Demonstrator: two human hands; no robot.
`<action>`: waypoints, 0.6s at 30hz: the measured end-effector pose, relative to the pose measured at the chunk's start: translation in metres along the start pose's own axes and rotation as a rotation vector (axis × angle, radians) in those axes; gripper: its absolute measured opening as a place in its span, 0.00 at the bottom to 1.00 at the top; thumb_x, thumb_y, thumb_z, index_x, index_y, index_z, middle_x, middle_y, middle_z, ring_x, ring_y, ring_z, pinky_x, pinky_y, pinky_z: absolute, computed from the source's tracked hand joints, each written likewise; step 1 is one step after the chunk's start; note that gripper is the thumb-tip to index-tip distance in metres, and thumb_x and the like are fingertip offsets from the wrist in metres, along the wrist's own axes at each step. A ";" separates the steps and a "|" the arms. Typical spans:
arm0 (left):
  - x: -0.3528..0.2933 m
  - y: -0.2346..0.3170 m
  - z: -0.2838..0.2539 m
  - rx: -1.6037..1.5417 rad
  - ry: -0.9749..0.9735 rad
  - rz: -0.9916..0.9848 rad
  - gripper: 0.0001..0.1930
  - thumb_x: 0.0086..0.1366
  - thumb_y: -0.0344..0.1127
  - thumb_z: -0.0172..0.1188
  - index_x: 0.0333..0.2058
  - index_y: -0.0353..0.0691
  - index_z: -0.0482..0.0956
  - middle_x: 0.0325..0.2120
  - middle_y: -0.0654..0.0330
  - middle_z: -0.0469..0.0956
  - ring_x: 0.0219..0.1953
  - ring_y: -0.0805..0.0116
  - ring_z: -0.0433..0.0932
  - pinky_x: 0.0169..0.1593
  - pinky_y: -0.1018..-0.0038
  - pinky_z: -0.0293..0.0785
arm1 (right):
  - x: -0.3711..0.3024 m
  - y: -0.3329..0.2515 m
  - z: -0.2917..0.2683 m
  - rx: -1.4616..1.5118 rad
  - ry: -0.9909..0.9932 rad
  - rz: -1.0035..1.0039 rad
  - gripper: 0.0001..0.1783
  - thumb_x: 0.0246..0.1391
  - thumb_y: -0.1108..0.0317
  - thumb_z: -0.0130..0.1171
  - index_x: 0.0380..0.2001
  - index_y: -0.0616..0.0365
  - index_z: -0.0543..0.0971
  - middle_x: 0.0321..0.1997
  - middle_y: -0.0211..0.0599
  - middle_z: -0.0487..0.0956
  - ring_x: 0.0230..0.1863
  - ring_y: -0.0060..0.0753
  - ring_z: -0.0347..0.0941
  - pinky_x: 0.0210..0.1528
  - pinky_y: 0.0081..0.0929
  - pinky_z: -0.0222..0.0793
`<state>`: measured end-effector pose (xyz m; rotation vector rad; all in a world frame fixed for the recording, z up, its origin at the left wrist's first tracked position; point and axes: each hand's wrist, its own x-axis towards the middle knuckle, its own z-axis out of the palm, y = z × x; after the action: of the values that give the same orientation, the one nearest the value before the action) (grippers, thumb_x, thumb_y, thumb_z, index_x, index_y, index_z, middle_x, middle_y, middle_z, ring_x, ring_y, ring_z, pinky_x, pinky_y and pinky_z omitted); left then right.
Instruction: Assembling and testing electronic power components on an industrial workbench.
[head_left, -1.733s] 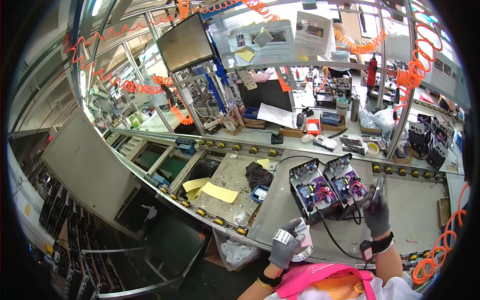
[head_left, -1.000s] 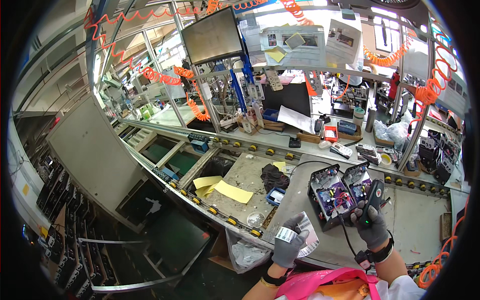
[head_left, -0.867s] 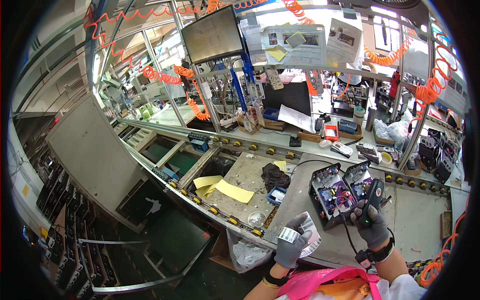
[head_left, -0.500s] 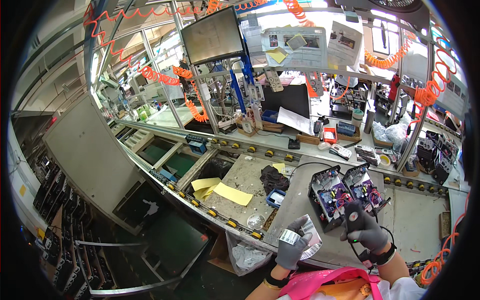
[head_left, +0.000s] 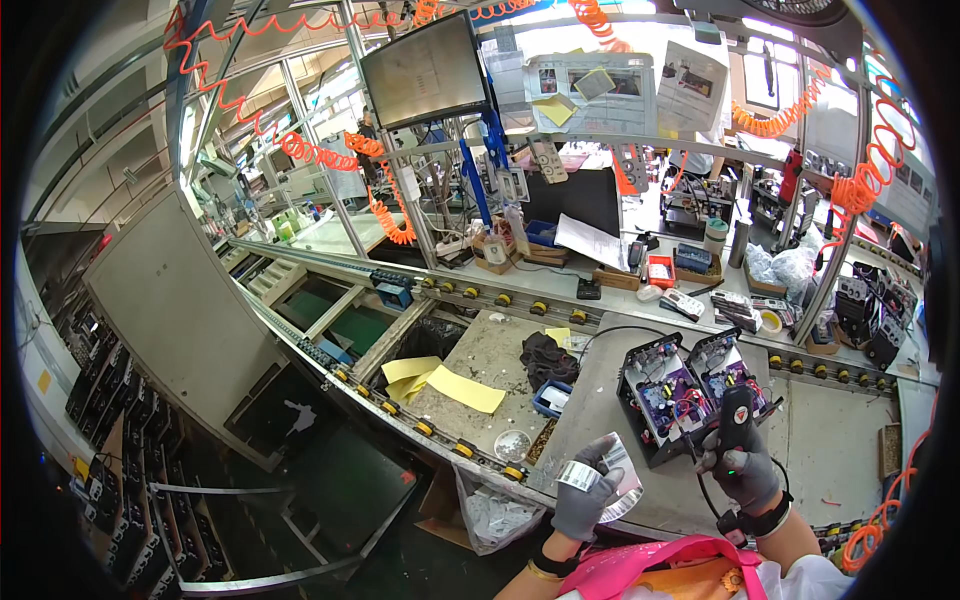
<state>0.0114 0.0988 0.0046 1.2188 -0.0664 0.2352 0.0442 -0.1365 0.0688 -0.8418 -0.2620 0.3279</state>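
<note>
My left hand (head_left: 584, 508), in a grey glove, is closed around a curled strip of silvery labels (head_left: 626, 476). A white printed label (head_left: 578, 475) lies across its fingers. My right hand (head_left: 748, 482), also gloved, grips a black handheld barcode scanner (head_left: 737, 418) with its head pointing up and away. A small green light shows by the thumb, and a black cable hangs from the handle. Just beyond the hands, two open black-cased electronic units (head_left: 658, 400) stand side by side on a grey board (head_left: 590, 425), purple circuit boards and red wires exposed.
Yellow sheets (head_left: 465, 388), a dark cloth (head_left: 547, 358) and a small blue tray (head_left: 552, 397) lie to the left. Roller rails (head_left: 540, 307) run along the bench. Under its edge hangs a plastic-lined bin (head_left: 495, 512). A monitor (head_left: 425, 72) and coiled orange hoses (head_left: 385, 215) hang above.
My right hand has turned the scanner more upright and shifted it slightly to the right. My left hand and the label strip have barely moved.
</note>
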 end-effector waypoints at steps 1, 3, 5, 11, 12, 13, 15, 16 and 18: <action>0.001 0.002 0.001 -0.011 -0.009 -0.011 0.24 0.56 0.21 0.54 0.53 0.33 0.64 0.47 0.55 0.71 0.45 0.71 0.72 0.47 0.77 0.71 | 0.000 0.000 -0.001 0.002 0.018 -0.025 0.34 0.38 0.75 0.61 0.52 0.56 0.62 0.38 0.44 0.76 0.33 0.40 0.77 0.39 0.42 0.75; 0.001 0.001 0.002 -0.020 -0.016 -0.025 0.24 0.56 0.21 0.54 0.53 0.33 0.64 0.47 0.54 0.71 0.45 0.71 0.72 0.47 0.77 0.71 | 0.000 0.001 -0.002 0.007 0.038 -0.048 0.34 0.40 0.74 0.62 0.53 0.55 0.62 0.38 0.44 0.76 0.33 0.39 0.77 0.39 0.42 0.74; 0.004 -0.004 0.002 -0.023 -0.021 0.015 0.24 0.56 0.21 0.54 0.53 0.33 0.64 0.47 0.54 0.71 0.45 0.71 0.72 0.47 0.77 0.72 | 0.000 0.001 0.000 0.024 0.047 -0.066 0.32 0.43 0.72 0.62 0.53 0.54 0.62 0.38 0.44 0.76 0.33 0.38 0.77 0.39 0.42 0.74; 0.001 0.006 0.014 -0.059 -0.023 -0.059 0.24 0.56 0.22 0.55 0.53 0.32 0.64 0.46 0.54 0.72 0.44 0.70 0.73 0.47 0.76 0.72 | -0.002 -0.001 0.000 0.004 0.046 -0.119 0.30 0.45 0.69 0.61 0.53 0.54 0.62 0.37 0.43 0.76 0.34 0.37 0.77 0.39 0.41 0.74; 0.001 0.005 0.016 -0.058 -0.022 -0.058 0.24 0.56 0.22 0.55 0.53 0.32 0.64 0.46 0.54 0.72 0.44 0.70 0.73 0.47 0.76 0.72 | -0.003 -0.001 -0.002 0.006 0.044 -0.118 0.30 0.45 0.69 0.61 0.53 0.54 0.62 0.37 0.43 0.76 0.34 0.37 0.77 0.39 0.41 0.74; -0.001 0.003 0.019 -0.065 -0.032 -0.029 0.24 0.56 0.23 0.55 0.53 0.33 0.65 0.45 0.57 0.72 0.40 0.75 0.71 0.44 0.79 0.71 | -0.006 -0.001 -0.006 -0.013 0.046 -0.121 0.30 0.45 0.68 0.61 0.52 0.54 0.62 0.37 0.42 0.76 0.33 0.36 0.77 0.39 0.40 0.73; 0.001 0.006 0.023 -0.068 -0.047 -0.004 0.24 0.57 0.24 0.56 0.54 0.34 0.65 0.44 0.61 0.72 0.36 0.81 0.69 0.41 0.83 0.70 | -0.006 -0.002 -0.008 -0.025 0.052 -0.127 0.30 0.45 0.66 0.61 0.52 0.54 0.63 0.37 0.42 0.76 0.33 0.36 0.76 0.39 0.40 0.73; -0.001 0.011 0.028 -0.059 -0.045 -0.017 0.24 0.57 0.25 0.56 0.54 0.34 0.65 0.44 0.61 0.72 0.36 0.80 0.69 0.41 0.82 0.70 | -0.008 -0.003 -0.007 -0.031 0.064 -0.128 0.30 0.44 0.66 0.62 0.52 0.54 0.63 0.36 0.40 0.75 0.33 0.35 0.76 0.38 0.39 0.73; 0.000 0.014 0.034 -0.034 -0.055 -0.036 0.24 0.57 0.26 0.56 0.54 0.33 0.65 0.44 0.59 0.72 0.40 0.76 0.70 0.44 0.79 0.71 | -0.010 -0.006 -0.006 -0.053 0.094 -0.137 0.30 0.44 0.64 0.62 0.52 0.54 0.63 0.36 0.38 0.74 0.34 0.35 0.75 0.38 0.38 0.73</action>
<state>0.0110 0.0712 0.0290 1.1919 -0.0955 0.1684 0.0381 -0.1481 0.0691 -0.8842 -0.2400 0.1528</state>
